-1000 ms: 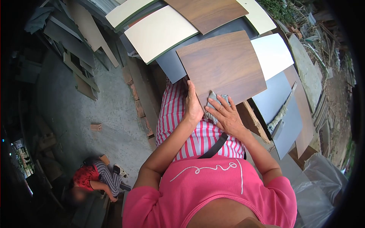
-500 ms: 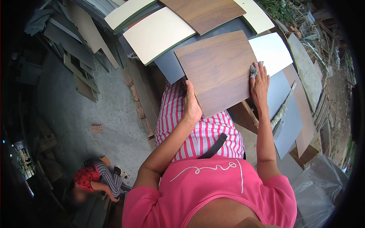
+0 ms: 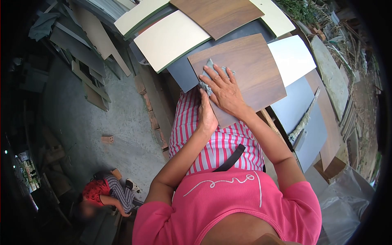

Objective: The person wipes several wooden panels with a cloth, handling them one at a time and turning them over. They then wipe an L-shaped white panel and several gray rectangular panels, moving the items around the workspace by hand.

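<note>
A brown wood-grain panel [image 3: 257, 69] lies tilted over my lap and the boards in front of me. My left hand [image 3: 207, 112] grips its left edge, thumb up along the side. Pressed flat on the panel near that same edge is my right hand [image 3: 224, 90], its fingers spread over a crumpled grey cloth [image 3: 210, 75]. Parts of the cloth stick out between and beyond the fingers.
Cream panels [image 3: 171, 38], another brown panel [image 3: 218, 14] and a white panel [image 3: 292, 57] lie around. A knife-like tool [image 3: 300, 140] rests on a grey-blue board [image 3: 312, 147] at right. Another person [image 3: 108, 192] sits low at lower left, near a brick [image 3: 107, 139].
My right hand has moved left across the panel with the cloth, from its right edge to its left side. My left hand stays at the left edge.
</note>
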Tool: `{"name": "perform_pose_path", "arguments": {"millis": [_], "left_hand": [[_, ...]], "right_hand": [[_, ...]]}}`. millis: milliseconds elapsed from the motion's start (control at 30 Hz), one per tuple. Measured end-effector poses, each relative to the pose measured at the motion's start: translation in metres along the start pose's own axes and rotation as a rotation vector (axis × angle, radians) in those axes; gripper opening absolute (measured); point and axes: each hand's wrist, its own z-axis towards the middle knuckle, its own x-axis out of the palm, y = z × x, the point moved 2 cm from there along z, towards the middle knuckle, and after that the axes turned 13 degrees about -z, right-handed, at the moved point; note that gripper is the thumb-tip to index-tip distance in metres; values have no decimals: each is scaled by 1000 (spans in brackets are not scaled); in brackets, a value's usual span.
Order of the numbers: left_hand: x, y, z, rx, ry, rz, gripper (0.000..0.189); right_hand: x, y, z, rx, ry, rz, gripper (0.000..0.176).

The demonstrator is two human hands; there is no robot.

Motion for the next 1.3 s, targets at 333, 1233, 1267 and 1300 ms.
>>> {"name": "perform_pose_path", "arguments": {"millis": [333, 1233, 1267, 1300], "left_hand": [[7, -5, -4, -7, 12, -19, 74], [-13, 7, 6, 4, -16, 5, 83], [-12, 7, 6, 7, -30, 14, 83], [-13, 7, 6, 5, -27, 11, 83]], "right_hand": [[6, -15, 48, -76, -54, 0, 50], [9, -145, -36, 697, -70, -183, 48], [9, -143, -48, 711, -55, -186, 49], [8, -140, -58, 724, -40, -188, 50]]}}
